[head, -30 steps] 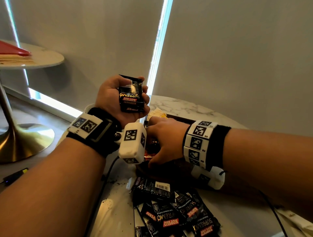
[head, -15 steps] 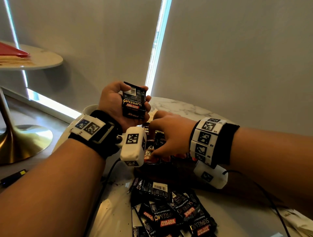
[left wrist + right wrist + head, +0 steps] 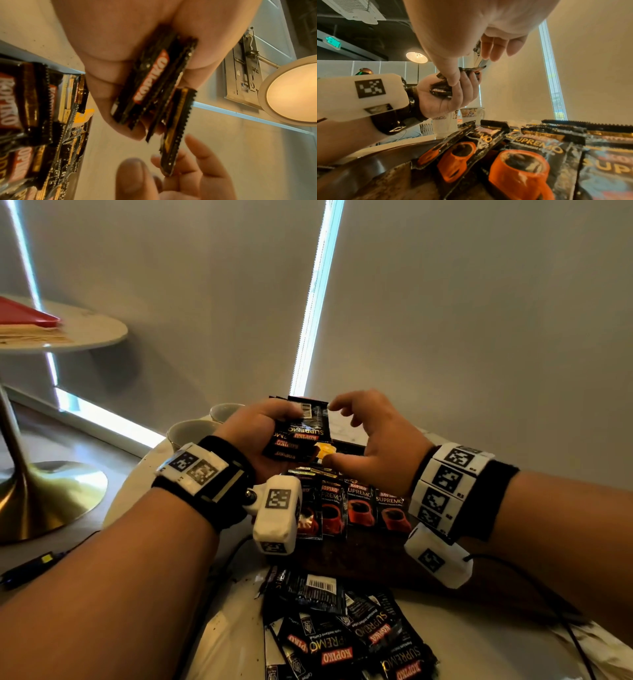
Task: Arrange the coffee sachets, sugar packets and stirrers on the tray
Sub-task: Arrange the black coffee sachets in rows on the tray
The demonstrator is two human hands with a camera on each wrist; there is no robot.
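Round white marble-look table [image 3: 236,625] carries everything: a dark brown tray [image 3: 363,556] in the middle, two patterned cups [image 3: 191,431] at the far left edge just beyond it, and a loose heap of black coffee sachets [image 3: 346,635] on the near side, just in front of the tray. A black cable [image 3: 219,577] runs across the tabletop left of the heap, dark crumbs scattered beside it.

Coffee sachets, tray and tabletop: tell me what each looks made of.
Coffee sachets: glossy printed foil or plastic film, judging by shine and serrated edges. Tray: dark brown with a sheen, probably lacquered wood or plastic. Tabletop: pale, faintly veined, marble-like; possibly laminate.
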